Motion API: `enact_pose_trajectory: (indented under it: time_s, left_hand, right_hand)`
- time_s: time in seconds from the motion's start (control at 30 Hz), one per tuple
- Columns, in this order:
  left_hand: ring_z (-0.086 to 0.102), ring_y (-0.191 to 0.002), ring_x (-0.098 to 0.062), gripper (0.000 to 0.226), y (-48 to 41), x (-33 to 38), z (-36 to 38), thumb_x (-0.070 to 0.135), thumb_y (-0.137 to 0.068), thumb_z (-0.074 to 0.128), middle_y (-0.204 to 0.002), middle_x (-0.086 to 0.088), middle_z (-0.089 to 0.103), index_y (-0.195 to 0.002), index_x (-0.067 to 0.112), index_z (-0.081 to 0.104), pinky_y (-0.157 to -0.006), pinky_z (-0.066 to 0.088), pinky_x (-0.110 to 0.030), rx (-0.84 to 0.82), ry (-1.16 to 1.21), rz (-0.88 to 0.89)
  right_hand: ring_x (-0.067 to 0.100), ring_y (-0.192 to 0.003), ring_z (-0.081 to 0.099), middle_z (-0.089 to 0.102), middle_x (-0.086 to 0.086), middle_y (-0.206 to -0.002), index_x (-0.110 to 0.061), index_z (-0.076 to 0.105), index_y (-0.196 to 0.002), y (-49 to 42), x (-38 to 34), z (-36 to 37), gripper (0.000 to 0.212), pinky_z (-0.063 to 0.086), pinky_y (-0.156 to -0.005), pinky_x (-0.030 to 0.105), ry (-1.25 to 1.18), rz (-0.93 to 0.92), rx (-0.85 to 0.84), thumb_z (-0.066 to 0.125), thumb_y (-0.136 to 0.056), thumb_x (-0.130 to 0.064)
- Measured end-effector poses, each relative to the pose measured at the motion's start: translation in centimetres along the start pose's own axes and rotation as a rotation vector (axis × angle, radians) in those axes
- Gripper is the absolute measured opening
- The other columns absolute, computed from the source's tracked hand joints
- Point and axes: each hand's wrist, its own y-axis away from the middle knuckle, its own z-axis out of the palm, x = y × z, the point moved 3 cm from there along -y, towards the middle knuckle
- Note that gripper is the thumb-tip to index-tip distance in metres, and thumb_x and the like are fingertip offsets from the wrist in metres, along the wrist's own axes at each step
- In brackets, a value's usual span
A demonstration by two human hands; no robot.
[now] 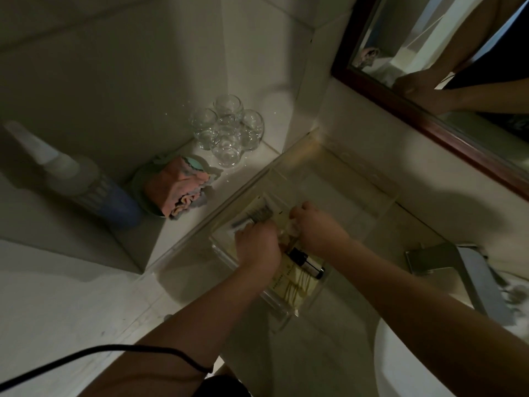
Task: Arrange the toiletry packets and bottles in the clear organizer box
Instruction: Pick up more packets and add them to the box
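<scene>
Beside the organizer box (274,306), glasses (227,130), folded cloth (179,190), blue bottle (94,193).

The organizer box (274,303) sits on the surface (86,296) with packets (294,285) and a bottle (306,260) inside; glasses (227,128) stand behind it to the left.

the organizer box (282,306) looked like clear, glossy hard plastic with bright edges. the packets (289,282) in it were pale yellow with a matt, papery face and dark print. the small bottle (306,260) had a black matt cap and a shiny body. the drinking glasses (227,130) were clear glass with sharp glints. the folded cloth (177,190) was soft, wrinkled fabric. the counter (86,296) and wall were smooth pale tile. the mirror frame (429,121) looked like dark polished wood, and the tap (446,260) like brushed metal.
</scene>
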Motion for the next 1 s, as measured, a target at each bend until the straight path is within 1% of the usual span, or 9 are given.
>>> enact_pose_trajectory:
  time_s: [0.07, 0.17, 0.23, 0.33, 0.43, 0.53, 0.63, 0.73, 1.0]
  left_hand:
    - [0.062, -0.094, -0.023, 0.013, 0.0, 0.0, -0.3, 0.016, -0.082, 0.064, -0.096, -0.003, 0.069, -0.094, 0.020, 0.061, -0.076, 0.040, -0.033, -0.016, -0.009, 0.005]
    - [0.063, -0.092, -0.022, 0.016, -0.1, 0.2, -0.4, 0.024, -0.080, 0.069, -0.097, -0.001, 0.068, -0.093, 0.022, 0.061, -0.076, 0.040, -0.034, -0.031, -0.035, 0.030]
    - [0.061, -0.097, -0.023, 0.017, -0.2, 0.5, -0.2, 0.021, -0.081, 0.067, -0.104, -0.002, 0.065, -0.097, 0.021, 0.061, -0.081, 0.041, -0.037, -0.048, -0.042, 0.054]
    - [0.059, -0.103, -0.023, 0.019, -0.3, 0.5, -0.1, 0.017, -0.084, 0.062, -0.111, -0.003, 0.063, -0.102, 0.019, 0.061, -0.086, 0.040, -0.039, -0.051, -0.042, 0.054]
    - [0.059, -0.103, -0.021, 0.019, 0.0, -0.2, 0.0, 0.020, -0.083, 0.064, -0.109, -0.001, 0.064, -0.102, 0.021, 0.060, -0.085, 0.040, -0.038, -0.009, -0.024, 0.038]
    - [0.059, -0.104, -0.021, 0.022, 0.2, -0.4, 0.1, 0.026, -0.080, 0.066, -0.107, 0.000, 0.066, -0.101, 0.022, 0.059, -0.085, 0.040, -0.038, 0.003, -0.002, 0.021]
    - [0.058, -0.106, -0.022, 0.021, 0.0, -0.1, 0.0, 0.024, -0.081, 0.066, -0.108, -0.002, 0.067, -0.101, 0.020, 0.060, -0.087, 0.040, -0.038, -0.040, -0.012, 0.018]
    - [0.058, -0.105, -0.021, 0.017, 0.0, 0.1, 0.0, 0.021, -0.084, 0.063, -0.107, -0.002, 0.068, -0.101, 0.021, 0.060, -0.087, 0.040, -0.038, -0.028, -0.024, 0.016]
    - [0.057, -0.108, -0.023, 0.019, -0.1, 0.1, -0.1, 0.024, -0.082, 0.066, -0.108, -0.002, 0.067, -0.101, 0.022, 0.061, -0.090, 0.038, -0.039, -0.080, -0.010, 0.007]
  right_hand:
    - [0.031, -0.094, 0.063, 0.051, 0.008, -0.114, -0.016, 0.053, -0.120, 0.2, 0.2, -0.2, 0.040, 0.044, -0.065, 0.031, -0.025, 0.051, 0.023, 0.057, -0.083, -0.002]
    - [0.029, -0.097, 0.063, 0.054, 0.008, -0.116, -0.017, 0.054, -0.121, 0.4, 0.3, -0.1, 0.035, 0.039, -0.065, 0.029, -0.028, 0.099, 0.040, 0.055, -0.087, -0.006]
    - [0.029, -0.097, 0.063, 0.056, 0.007, -0.116, -0.017, 0.055, -0.120, 0.6, 0.2, 0.2, 0.034, 0.040, -0.064, 0.029, -0.026, 0.120, 0.059, 0.054, -0.087, -0.008]
    - [0.028, -0.097, 0.063, 0.059, 0.007, -0.113, -0.018, 0.056, -0.115, 0.7, -0.2, 0.4, 0.029, 0.049, -0.066, 0.032, -0.007, 0.148, 0.101, 0.054, -0.087, -0.011]
    - [0.027, -0.103, 0.060, 0.061, 0.005, -0.112, -0.019, 0.055, -0.115, 0.6, -0.4, 0.5, 0.029, 0.052, -0.071, 0.034, 0.039, 0.132, 0.124, 0.054, -0.088, -0.011]
    - [0.026, -0.104, 0.059, 0.063, 0.004, -0.112, -0.020, 0.056, -0.114, 0.5, -0.4, 0.6, 0.028, 0.048, -0.076, 0.033, 0.095, 0.113, 0.151, 0.054, -0.087, -0.012]
    - [0.024, -0.104, 0.059, 0.064, 0.002, -0.112, -0.023, 0.056, -0.114, 0.3, -0.5, 0.4, 0.030, 0.044, -0.082, 0.033, 0.149, 0.089, 0.177, 0.056, -0.086, -0.014]
    - [0.024, -0.106, 0.058, 0.064, 0.003, -0.114, -0.022, 0.057, -0.116, 0.3, -0.5, 0.2, 0.032, 0.043, -0.087, 0.033, 0.167, 0.076, 0.193, 0.055, -0.086, -0.013]
    - [0.024, -0.110, 0.057, 0.063, 0.003, -0.118, -0.022, 0.056, -0.120, 0.2, -0.6, 0.3, 0.032, 0.043, -0.088, 0.035, 0.183, 0.061, 0.176, 0.051, -0.089, -0.014]
